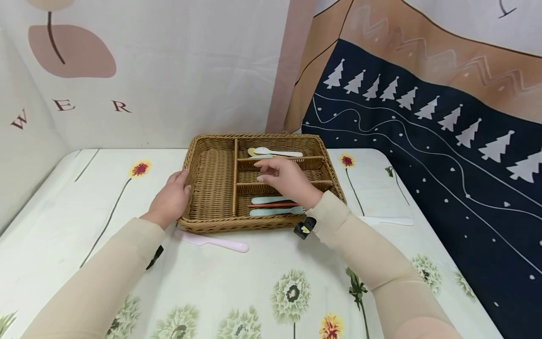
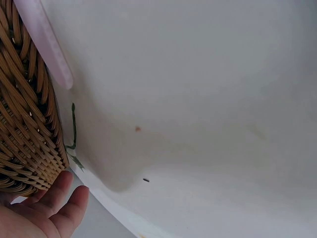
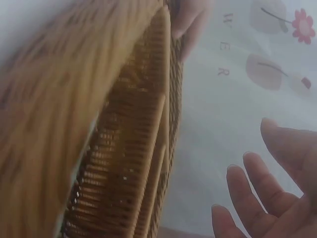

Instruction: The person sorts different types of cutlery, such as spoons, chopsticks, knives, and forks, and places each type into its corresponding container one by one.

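A brown wicker basket [image 1: 213,188] with dividers sits on the table. My left hand [image 1: 171,197] rests against its left side; in the left wrist view the fingers [image 2: 60,191] are beside the woven outer wall. My right hand [image 1: 288,178] hovers over the right-hand compartments, its fingers loosely bent with nothing between them; the right wrist view also shows them apart. A white spoon [image 1: 277,152] and a yellowish one, partly covered, lie in the back right compartment. The front right compartment holds light blue cutlery [image 1: 273,212] and orange-brown pieces [image 1: 271,205], partly hidden by my right forearm.
A pink knife [image 1: 216,241] lies on the table in front of the basket's left corner. To the basket's right is a white piece of cutlery [image 1: 387,221], partly behind my right sleeve. Printed cloths [image 1: 190,70] hang behind and at the right.
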`<state>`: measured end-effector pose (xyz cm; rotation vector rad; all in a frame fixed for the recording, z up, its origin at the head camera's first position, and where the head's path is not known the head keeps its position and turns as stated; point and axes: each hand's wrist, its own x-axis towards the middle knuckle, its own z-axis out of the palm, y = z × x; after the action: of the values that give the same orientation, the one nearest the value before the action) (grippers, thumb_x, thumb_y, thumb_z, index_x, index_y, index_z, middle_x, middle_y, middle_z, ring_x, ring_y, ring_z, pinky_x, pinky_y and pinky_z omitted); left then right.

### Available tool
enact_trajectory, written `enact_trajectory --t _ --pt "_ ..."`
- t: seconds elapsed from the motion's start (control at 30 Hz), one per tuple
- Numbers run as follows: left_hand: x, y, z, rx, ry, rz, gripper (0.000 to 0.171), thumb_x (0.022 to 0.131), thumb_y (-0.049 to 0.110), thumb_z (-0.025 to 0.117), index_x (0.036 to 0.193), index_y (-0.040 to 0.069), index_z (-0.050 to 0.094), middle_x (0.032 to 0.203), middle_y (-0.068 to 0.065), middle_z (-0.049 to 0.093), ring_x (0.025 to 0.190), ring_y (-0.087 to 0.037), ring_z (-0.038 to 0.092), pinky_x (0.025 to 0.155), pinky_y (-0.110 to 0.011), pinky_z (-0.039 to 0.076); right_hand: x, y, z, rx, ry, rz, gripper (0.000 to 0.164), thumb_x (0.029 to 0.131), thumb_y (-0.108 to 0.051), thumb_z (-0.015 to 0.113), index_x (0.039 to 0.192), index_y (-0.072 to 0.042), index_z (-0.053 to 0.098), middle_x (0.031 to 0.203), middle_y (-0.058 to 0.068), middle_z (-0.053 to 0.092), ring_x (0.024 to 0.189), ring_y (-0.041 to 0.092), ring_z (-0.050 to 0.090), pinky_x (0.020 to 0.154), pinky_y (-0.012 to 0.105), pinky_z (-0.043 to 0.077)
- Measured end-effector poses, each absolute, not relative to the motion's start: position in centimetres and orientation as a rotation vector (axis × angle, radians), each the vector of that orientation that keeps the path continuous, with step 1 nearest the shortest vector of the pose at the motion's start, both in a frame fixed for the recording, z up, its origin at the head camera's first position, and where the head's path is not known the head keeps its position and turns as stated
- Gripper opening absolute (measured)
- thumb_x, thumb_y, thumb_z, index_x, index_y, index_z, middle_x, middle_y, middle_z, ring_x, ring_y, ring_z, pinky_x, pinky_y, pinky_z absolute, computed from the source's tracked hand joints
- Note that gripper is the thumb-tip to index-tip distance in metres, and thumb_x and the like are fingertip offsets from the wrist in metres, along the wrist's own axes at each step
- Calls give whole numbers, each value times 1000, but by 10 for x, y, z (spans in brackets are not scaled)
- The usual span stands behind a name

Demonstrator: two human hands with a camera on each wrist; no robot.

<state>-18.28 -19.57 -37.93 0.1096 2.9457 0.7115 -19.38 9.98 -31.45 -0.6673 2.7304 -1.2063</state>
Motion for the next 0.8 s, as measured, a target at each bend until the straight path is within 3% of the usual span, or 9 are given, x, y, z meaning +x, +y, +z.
enact_trajectory --t 0.2,0.43,0.8 --pt "-182 -195 -378 97 2942 716 56 105 17 28 154 -2 7 153 -30 15 133 -51 31 107 -62 33 -179 98 -320 -713 2716 -1227 36 91 -17 68 127 -14 64 115 5 63 99 14 57 77 30 52" --pt "-182 -194 -377 95 2937 719 56 105 17 28 153 -2 7 153 -30 14 134 -51 30 107 -61 32 -161 95 -328 -783 2672 -1294 34 90 -12 69 124 -11 66 106 4 65 90 12 59 70 26 52" --pt "-181 -195 -377 94 2937 714 55 105 16 28 153 -3 8 153 -31 14 133 -51 31 107 -61 33 -134 88 -338 -851 2570 -1304 33 91 -13 68 123 -8 67 110 6 65 93 12 62 78 21 53"
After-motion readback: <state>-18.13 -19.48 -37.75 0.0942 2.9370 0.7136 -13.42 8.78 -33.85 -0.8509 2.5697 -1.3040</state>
